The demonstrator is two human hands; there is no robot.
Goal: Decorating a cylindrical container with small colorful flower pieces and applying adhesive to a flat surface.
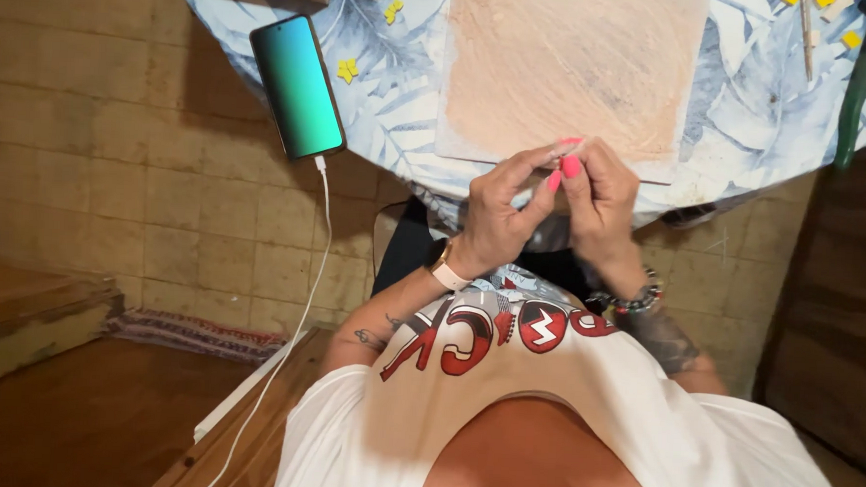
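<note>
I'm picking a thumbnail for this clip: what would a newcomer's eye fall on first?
Probably the two hands, left hand and right hand, meeting at the table edge and pinching something small, too hidden to identify. Next comes the glowing phone on the leaf-patterned tablecloth at upper left, its white cable trailing down. Behind the hands lies a pale smeared board.

A small pale piece (557, 157) is pinched between the fingertips of both hands, right at the near edge of the counter (399, 125). It's mostly hidden by the fingers, so its shape can't really be made out; only a thin, light pinkish-beige sliver is seen poking out at the top. It's held up off the surface, just in front of the big beige board (577, 65) that is laid flat there.
</note>
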